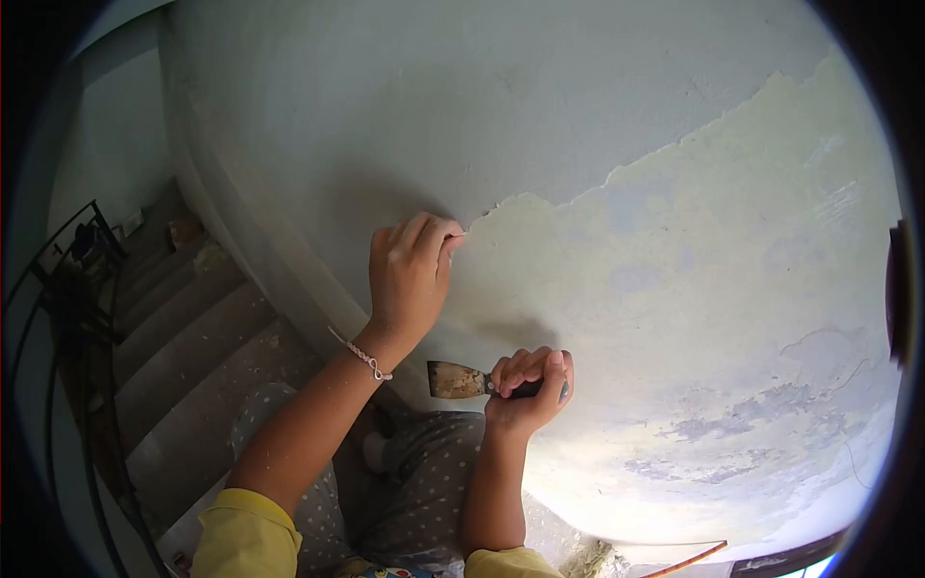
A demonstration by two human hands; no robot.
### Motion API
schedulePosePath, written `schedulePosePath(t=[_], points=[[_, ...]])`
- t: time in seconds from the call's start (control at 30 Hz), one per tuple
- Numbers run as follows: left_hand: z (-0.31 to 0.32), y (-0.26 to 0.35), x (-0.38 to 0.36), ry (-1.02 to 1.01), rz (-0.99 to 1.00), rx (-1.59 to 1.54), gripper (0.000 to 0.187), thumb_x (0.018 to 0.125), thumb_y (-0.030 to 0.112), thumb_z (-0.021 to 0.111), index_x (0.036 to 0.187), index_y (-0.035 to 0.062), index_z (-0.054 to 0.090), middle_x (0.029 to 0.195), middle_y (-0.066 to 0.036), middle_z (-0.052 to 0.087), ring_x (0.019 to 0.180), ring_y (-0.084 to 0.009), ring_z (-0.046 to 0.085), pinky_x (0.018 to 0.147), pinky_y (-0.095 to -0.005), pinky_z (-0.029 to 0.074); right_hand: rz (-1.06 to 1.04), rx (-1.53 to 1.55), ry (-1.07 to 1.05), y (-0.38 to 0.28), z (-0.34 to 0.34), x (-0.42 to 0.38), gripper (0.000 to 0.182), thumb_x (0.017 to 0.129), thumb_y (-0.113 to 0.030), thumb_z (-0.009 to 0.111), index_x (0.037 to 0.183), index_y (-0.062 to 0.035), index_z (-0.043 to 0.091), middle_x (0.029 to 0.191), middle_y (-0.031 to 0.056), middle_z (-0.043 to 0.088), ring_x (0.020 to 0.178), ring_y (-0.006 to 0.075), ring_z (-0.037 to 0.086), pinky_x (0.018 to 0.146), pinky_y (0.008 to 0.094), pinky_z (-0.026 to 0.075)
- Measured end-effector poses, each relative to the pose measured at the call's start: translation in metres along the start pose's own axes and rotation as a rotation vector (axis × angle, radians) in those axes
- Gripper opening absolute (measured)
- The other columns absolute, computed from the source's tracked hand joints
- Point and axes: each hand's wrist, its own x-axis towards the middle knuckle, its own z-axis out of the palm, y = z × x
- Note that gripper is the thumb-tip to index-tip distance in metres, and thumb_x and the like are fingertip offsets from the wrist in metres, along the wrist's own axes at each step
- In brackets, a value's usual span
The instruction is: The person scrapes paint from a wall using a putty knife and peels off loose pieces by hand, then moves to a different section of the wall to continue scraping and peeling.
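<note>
My left hand (414,265), with a braided bracelet (371,364) at the wrist, is pinched against the torn edge of the paint layer (597,183) on the wall. Its fingertips meet that ragged edge; any flake between them is too small to make out. Lower and to the right, my right hand (530,385) is wrapped round the dark handle of a putty knife (457,380). The knife's stained, worn blade points left, apart from my left hand. Below the ragged edge, the bared wall (674,289) is pale, with rough flaking patches (752,414).
Stairs (193,337) descend along the left, beside a black metal railing (82,279). An orange-red rod (686,559) lies at the bottom right, near crumbled rubble (593,561). A dark frame (898,294) stands at the right edge.
</note>
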Motion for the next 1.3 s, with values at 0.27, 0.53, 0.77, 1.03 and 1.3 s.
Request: schedulePosePath(t=[0.27, 0.53, 0.77, 1.03, 1.3], points=[[0.007, 0.003, -0.005, -0.039, -0.053, -0.11, 0.011, 0.085, 0.005, 0.068, 0.092, 0.0103, 0.059, 0.081, 0.001, 0.062, 0.07, -0.0184, 0.06, 0.073, -0.036, 0.04, 0.016, -0.102, -0.018, 0.001, -0.006, 0.003, 0.035, 0.096, -0.019, 0.056, 0.068, -0.0087, 0.038, 0.053, 0.0034, 0.041, 0.037, 0.0104, 0.031, 0.034, 0.0263, 0.026], [0.021, 0.026, -0.028, -0.071, -0.304, -0.409, 0.015, 0.084, 0.001, 0.068, 0.094, 0.0043, 0.057, 0.084, -0.006, 0.061, 0.068, -0.019, 0.058, 0.07, -0.0344, 0.045, 0.029, -0.074, -0.001, 0.001, -0.016, 0.008, 0.035, 0.099, -0.018, 0.056, 0.068, -0.0064, 0.043, 0.05, 0.006, 0.047, 0.039, 0.0104, 0.037, 0.036, 0.0256, 0.026], [0.018, 0.027, -0.023, 0.074, -0.298, -0.371, 0.026, 0.081, 0.001, 0.072, 0.098, 0.0047, 0.054, 0.089, -0.006, 0.054, 0.07, -0.0171, 0.055, 0.072, -0.0331, 0.045, 0.037, -0.056, 0.049, 0.0, -0.02, 0.011, 0.032, 0.097, -0.013, 0.054, 0.068, -0.0052, 0.044, 0.05, 0.0066, 0.047, 0.038, 0.0111, 0.037, 0.036, 0.0256, 0.027], [0.015, 0.015, -0.011, 0.095, -0.177, -0.081, 0.023, 0.08, 0.014, 0.077, 0.094, 0.0124, 0.059, 0.083, 0.002, 0.057, 0.069, -0.016, 0.057, 0.071, -0.0345, 0.038, 0.035, -0.126, 0.054, 0.001, -0.02, 0.012, 0.032, 0.094, -0.02, 0.057, 0.068, -0.0072, 0.043, 0.051, 0.0049, 0.043, 0.037, 0.0126, 0.033, 0.037, 0.0279, 0.029], [0.01, 0.011, -0.004, 0.115, -0.004, 0.112, 0.016, 0.082, 0.015, 0.075, 0.089, 0.015, 0.061, 0.082, 0.004, 0.058, 0.071, -0.0158, 0.057, 0.077, -0.0343, 0.037, 0.029, -0.128, 0.037, 0.001, -0.016, 0.011, 0.032, 0.094, -0.019, 0.057, 0.068, -0.0073, 0.042, 0.052, 0.0052, 0.044, 0.037, 0.0124, 0.034, 0.036, 0.0272, 0.029]])
